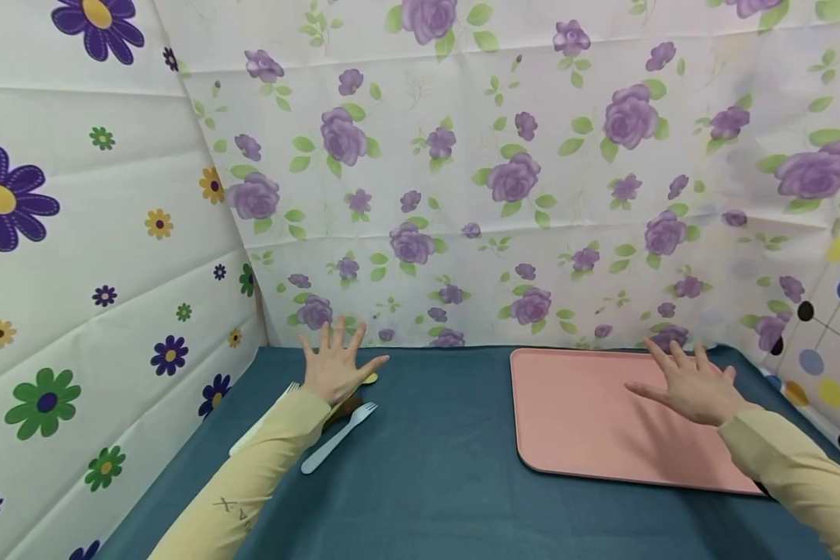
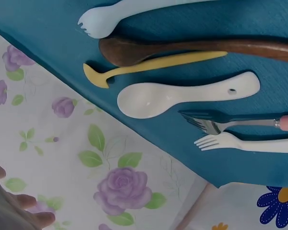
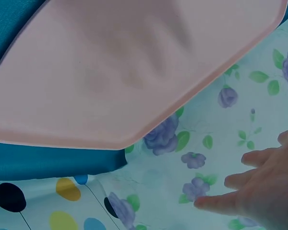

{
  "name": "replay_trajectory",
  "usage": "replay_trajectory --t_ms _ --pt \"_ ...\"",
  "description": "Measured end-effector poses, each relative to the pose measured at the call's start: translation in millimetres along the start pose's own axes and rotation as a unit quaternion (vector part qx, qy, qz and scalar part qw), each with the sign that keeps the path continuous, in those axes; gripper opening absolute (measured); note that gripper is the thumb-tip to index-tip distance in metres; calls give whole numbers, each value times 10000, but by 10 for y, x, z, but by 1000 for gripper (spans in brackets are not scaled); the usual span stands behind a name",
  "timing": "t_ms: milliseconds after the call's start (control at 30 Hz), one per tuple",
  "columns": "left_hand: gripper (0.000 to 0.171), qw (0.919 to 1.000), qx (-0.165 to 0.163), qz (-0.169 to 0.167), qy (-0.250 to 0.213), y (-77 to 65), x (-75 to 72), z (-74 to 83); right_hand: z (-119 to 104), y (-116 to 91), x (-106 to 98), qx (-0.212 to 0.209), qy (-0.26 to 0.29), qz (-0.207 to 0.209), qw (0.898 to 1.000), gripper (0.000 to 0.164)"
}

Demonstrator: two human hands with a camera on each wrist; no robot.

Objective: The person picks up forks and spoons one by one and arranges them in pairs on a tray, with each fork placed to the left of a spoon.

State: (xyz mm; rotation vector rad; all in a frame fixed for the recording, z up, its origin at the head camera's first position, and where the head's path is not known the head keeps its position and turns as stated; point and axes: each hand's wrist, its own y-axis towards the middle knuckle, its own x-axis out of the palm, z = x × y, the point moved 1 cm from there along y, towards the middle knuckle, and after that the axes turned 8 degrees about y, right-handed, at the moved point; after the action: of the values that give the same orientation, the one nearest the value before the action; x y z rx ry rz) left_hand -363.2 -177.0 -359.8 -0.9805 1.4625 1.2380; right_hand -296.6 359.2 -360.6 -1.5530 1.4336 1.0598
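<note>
With fingers spread, my left hand (image 1: 334,369) hovers over a group of cutlery at the table's left. The left wrist view shows a light blue fork (image 2: 101,21), a brown wooden spoon (image 2: 125,50), a yellow utensil (image 2: 134,68), a white spoon (image 2: 149,99), a fork with a pink handle (image 2: 249,123) and a white fork (image 2: 230,142). None of them is in the hand. My right hand (image 1: 696,389), fingers also spread and holding nothing, is above the pink tray (image 1: 581,420) and casts a shadow on it.
A blue-green cloth (image 1: 448,467) covers the table. Floral sheets hang as a back wall (image 1: 462,194) and a left wall (image 1: 112,257). On the right stands a dotted sheet (image 1: 822,334). The tray lies close to the back and right edges.
</note>
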Motion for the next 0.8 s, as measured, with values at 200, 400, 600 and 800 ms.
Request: replay_trajectory --t_ms 200,400,600,800 --pt "80 9994 81 324 62 -27 85 200 111 15 32 10 65 31 10000 106" --pt "69 9965 436 703 -82 -62 143 553 277 -16 22 176 114 31 9998 106" --pt "54 9937 722 554 -650 -75 248 948 511 -80 10 312 421 -96 9986 103" --pt "38 9889 1050 259 -1016 -105 358 1373 838 -132 -18 826 335 -483 9949 108"
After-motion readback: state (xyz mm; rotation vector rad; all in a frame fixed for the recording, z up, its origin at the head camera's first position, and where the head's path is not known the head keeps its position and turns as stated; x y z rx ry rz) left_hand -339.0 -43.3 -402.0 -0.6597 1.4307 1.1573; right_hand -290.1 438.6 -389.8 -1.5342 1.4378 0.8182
